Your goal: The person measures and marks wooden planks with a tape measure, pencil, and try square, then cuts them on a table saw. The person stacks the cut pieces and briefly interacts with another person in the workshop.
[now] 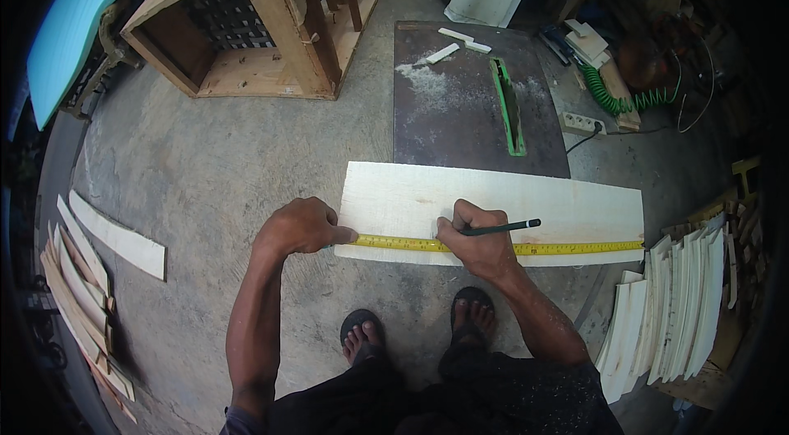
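A wide pale wooden board [485, 195] lies crosswise before me, its far edge against the dark saw table. Along the board's near side stretches a yellow tape measure [579, 249], reaching to the right end. My left hand [301, 225] is closed at the board's left end, thumb and fingers pinching the tape there. In my right hand [478, 239] is a dark pencil [514, 227], its back end pointing right. That hand rests on the board over the tape, and the pencil's tip is hidden by the fingers.
Beyond the board stands the saw table [448, 118] with a green-edged blade slot [509, 110], sawdust and small offcuts [444, 53]. Thin wood strips are piled at left [82, 303] and right [670, 307]. A wooden frame [271, 40], power strip [582, 124] and green coiled hose [612, 98] lie farther off.
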A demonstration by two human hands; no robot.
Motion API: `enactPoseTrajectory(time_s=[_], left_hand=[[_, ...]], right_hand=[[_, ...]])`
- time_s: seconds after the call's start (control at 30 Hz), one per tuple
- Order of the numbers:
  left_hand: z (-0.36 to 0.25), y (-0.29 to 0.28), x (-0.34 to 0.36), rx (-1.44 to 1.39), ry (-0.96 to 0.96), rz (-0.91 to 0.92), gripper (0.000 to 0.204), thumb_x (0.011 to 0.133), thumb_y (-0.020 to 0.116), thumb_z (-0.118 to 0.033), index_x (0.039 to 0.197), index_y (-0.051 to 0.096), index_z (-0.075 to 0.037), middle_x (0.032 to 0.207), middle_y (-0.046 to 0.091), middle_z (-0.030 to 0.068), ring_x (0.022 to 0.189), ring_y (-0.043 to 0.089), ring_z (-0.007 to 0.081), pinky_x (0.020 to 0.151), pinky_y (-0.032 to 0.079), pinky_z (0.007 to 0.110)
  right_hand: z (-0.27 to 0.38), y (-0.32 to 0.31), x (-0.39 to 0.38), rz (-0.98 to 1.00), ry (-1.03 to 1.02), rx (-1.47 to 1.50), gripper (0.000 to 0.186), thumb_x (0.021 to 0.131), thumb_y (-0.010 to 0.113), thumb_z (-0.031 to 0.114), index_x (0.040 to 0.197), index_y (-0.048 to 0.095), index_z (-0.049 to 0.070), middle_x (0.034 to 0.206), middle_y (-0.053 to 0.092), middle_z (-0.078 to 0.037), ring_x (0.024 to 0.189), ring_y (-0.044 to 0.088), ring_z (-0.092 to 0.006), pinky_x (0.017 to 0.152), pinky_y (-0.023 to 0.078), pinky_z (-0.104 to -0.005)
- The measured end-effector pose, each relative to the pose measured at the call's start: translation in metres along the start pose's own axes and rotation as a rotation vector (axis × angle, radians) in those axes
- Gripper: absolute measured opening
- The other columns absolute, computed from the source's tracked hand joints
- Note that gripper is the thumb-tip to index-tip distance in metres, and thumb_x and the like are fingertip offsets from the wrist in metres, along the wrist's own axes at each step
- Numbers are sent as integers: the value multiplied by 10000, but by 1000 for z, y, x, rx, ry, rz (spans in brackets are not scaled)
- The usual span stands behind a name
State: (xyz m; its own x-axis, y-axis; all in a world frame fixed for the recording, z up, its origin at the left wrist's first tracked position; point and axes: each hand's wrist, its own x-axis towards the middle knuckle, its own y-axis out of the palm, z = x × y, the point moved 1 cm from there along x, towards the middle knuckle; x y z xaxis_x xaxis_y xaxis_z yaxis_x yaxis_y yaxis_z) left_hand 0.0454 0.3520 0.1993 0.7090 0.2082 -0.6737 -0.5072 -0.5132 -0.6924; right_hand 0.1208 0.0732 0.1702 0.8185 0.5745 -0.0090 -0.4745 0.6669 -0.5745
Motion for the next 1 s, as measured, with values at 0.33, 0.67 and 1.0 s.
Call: enactPoseTrajectory(time_s=[0.33, 0.67, 1.0], left_hand=[[-38, 22, -100, -99, 354, -95, 381, 926, 762, -384, 951, 769, -4, 845, 716, 123, 759, 707, 259, 706, 568, 386], [-40, 82, -66, -148, 242, 485, 671, 973, 689, -435, 1373, 481, 62, 920, 742, 206, 903, 746, 307, 809, 575, 439], [-23, 187, -20, -199, 536, 282, 760, 982, 641, -523, 1499, 419, -11, 1436, 515, 314, 1316, 537, 458, 1090, 449, 521]], right_hand=[[-30, -109, -38, -563, 73, -195, 343, 1086, 547, 268, 911, 596, -22, 821, 614, -121, 718, 603, -208, 666, 484, -361], [-58, -172, -56, -166, 319, -846, 862, 693, 876, 441, 1415, 571, 83, 1486, 536, -116, 1169, 683, -353, 972, 534, -515], [-55, -202, -34, 19, 300, -923, 902, 427, 948, 537, 1150, 746, 37, 1082, 627, -80, 955, 707, -280, 840, 540, -452]])
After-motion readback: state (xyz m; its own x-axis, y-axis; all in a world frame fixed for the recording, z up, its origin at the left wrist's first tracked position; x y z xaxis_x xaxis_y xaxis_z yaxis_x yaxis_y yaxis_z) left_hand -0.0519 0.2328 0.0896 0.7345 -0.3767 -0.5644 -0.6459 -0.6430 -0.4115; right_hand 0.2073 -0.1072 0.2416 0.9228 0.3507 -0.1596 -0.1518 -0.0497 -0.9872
